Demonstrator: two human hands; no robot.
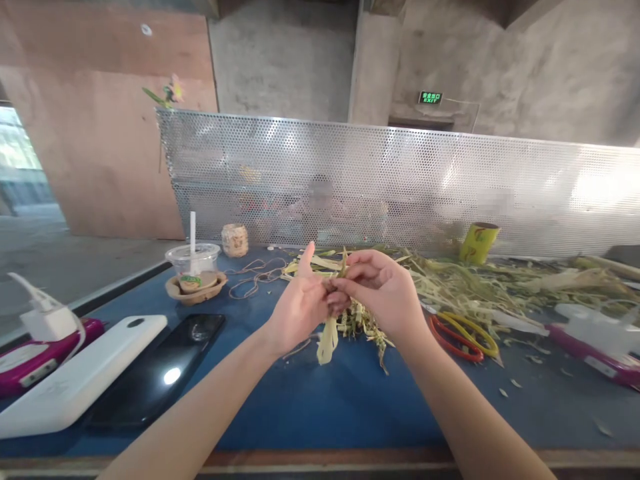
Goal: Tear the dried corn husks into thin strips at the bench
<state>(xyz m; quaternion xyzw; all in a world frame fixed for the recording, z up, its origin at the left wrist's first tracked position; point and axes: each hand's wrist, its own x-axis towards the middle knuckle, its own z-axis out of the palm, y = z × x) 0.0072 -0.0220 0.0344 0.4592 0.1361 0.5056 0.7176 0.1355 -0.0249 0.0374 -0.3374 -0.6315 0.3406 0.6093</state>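
Note:
Over the middle of the table, my left hand [299,308] has its thumb raised and its fingers curled around a pale corn husk strip [328,342], whose broad end hangs below. My right hand [387,288] meets it from the right, thumb and fingers pinching the same husk near its upper part. A thin tip of husk pokes up between both hands. The exact grip point is partly hidden by the fingers. Just beneath and behind the hands lies a tangle of shredded, knotted husk [367,325] on the blue tabletop [280,413].
Loose husk strips [450,287] spread across the right, near red and yellow looped handles [465,337] and a yellow-green can [479,244]. At left are a black phone [165,367], white power bank [95,370], lidded cup [193,257] and twine [257,273]. A perforated metal screen [350,180] stands behind.

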